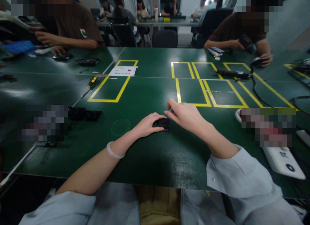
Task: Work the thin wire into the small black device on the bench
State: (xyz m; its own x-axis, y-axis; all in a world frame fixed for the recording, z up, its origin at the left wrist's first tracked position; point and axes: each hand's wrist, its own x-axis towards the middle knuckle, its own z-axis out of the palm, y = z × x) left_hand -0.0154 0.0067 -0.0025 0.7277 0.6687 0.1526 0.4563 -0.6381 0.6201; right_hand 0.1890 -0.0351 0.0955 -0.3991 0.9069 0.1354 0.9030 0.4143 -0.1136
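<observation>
Near the middle of the green table, a small black box-like part [164,124] rests on the surface. The thumb and fingers of my left hand [148,124] grip it from its left side, and a pale bracelet circles that wrist. Just above and to the right of the part is my right hand [184,116], its fingers curled and its thumb close to the index finger. Whatever those fingertips may hold is too small or too hidden to make out.
Yellow tape outlines [193,104] mark the green table [150,160]. A yellow-black screwdriver [92,82] and white paper sheet [123,70] lie left. Black parts [93,115] sit nearer. Right are a black cylindrical tool [233,74] and white device [283,163]. Two co-workers handle things opposite.
</observation>
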